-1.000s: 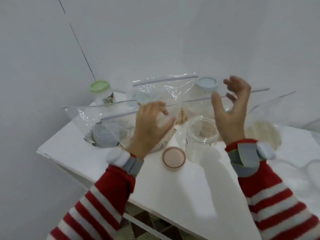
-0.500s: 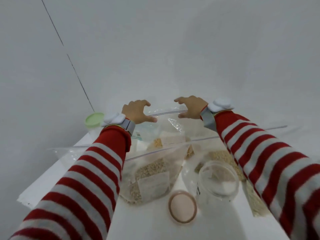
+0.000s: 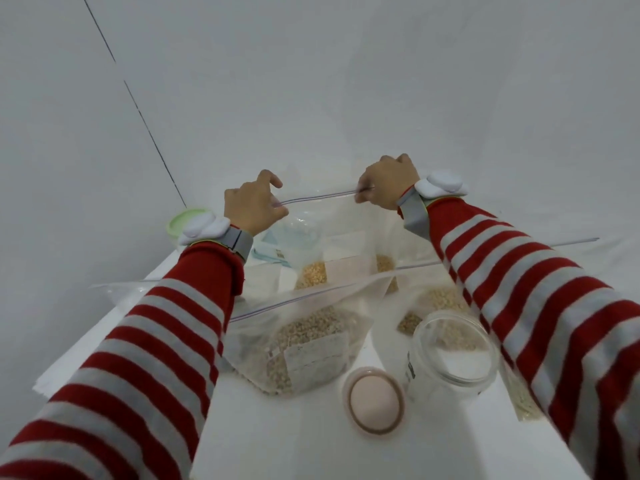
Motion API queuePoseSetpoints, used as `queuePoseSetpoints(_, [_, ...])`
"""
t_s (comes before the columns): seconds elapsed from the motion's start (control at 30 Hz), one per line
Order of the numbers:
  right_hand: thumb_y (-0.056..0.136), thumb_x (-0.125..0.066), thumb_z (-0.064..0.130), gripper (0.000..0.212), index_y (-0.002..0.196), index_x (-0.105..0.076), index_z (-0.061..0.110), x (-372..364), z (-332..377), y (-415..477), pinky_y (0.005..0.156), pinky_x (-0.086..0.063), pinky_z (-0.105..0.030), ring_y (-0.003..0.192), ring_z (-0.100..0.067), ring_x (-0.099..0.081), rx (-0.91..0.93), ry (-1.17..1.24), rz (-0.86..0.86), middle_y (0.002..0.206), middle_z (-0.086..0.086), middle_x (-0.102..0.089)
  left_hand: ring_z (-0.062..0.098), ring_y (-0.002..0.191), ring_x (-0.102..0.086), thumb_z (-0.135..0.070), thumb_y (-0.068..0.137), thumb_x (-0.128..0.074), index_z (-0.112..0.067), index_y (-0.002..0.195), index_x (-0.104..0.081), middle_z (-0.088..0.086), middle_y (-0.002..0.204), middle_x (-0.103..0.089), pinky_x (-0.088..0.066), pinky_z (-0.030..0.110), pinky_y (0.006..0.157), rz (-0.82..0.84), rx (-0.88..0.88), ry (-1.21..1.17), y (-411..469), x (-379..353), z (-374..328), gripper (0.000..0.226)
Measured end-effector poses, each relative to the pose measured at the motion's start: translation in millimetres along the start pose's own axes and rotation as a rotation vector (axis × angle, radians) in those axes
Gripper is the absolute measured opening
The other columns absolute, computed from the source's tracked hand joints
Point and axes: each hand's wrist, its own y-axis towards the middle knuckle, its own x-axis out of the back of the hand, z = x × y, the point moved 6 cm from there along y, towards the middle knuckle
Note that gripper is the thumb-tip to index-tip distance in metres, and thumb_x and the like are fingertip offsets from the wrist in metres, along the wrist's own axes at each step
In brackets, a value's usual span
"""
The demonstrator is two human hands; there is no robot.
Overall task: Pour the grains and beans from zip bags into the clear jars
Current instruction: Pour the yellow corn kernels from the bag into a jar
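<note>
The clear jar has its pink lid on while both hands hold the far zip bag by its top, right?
No: the head view shows the clear jar open, its pink lid lying beside it. The left hand and right hand hold the far zip bag by its top.

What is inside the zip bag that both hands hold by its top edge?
Yellowish grains sit at the bottom of the zip bag, either side of a pale label. The left hand and right hand pinch its top corners. A nearer bag covers its base.

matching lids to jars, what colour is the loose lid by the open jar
Pale pink lid, darker rim; head view.
</note>
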Motion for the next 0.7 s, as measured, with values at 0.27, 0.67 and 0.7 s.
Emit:
queuePoseSetpoints(0.27, [0.097, -0.054, 0.043, 0.024, 0.101, -0.072, 0.029, -7, 8, -12, 0.097, -0.027, -0.036, 0.111, -0.021, -0.056, -0.033, 0.073, 0.044, 0.107, 0.005, -0.069, 0.015, 0.105, -0.049, -0.053, 0.077, -0.073, -0.026, 0.120, -0.049, -0.010, 0.105, -0.055, -0.041, 0.038, 0.091, 0.057, -0.050, -0.135, -39, 7, -40, 0.057])
queuePoseSetpoints(0.67, [0.099, -0.048, 0.039, 0.029, 0.110, -0.071, 0.025, 217, -3, -41, 0.103, -0.026, -0.041, 0.114, -0.025, -0.055, -0.062, 0.131, -0.453, 0.114, 0.001, -0.068, 0.025, 0.074, -0.070, -0.013, 0.076, -0.057, -0.014, 0.060, -0.063, 0.007, 0.079, -0.073, -0.060, 0.044, 0.073, 0.344, 0.034, 0.009, -102, -4, -39, 0.016])
queuePoseSetpoints(0.7, [0.100, -0.046, 0.038, 0.031, 0.111, -0.071, 0.024, 237, -10, -49, 0.104, -0.026, -0.041, 0.115, -0.025, -0.055, -0.079, 0.137, -0.517, 0.115, 0.001, -0.068, 0.027, 0.075, -0.070, -0.014, 0.076, -0.054, -0.012, 0.068, -0.067, 0.008, 0.080, -0.072, -0.060, 0.044, 0.073, 0.266, 0.075, 0.030, -94, 4, -33, 0.015])
